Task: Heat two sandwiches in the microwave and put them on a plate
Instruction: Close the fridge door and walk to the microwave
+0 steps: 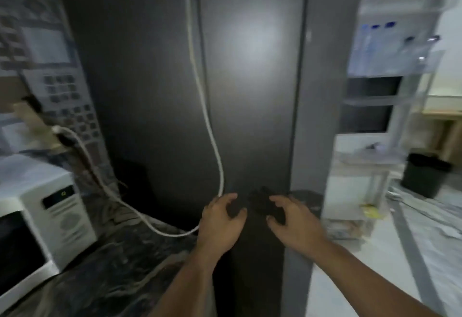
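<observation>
Left hand (221,219), right hand (291,219), dark fridge (250,91)

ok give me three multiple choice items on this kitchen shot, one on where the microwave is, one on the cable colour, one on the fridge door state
1. Where is the microwave?
A. lower left, on the dark counter
B. on the floor at right
C. on top of the fridge

2. What colour is the cable hanging down the fridge side?
A. red
B. white
C. black

3. What state is the fridge door at right in?
A. shut
B. taken off
C. open, shelves showing

Answers: 1 A, it sits on the counter left of both hands; 2 B, it shows pale against the dark panel; 3 C, its clear shelves with bottles face the camera.
</observation>
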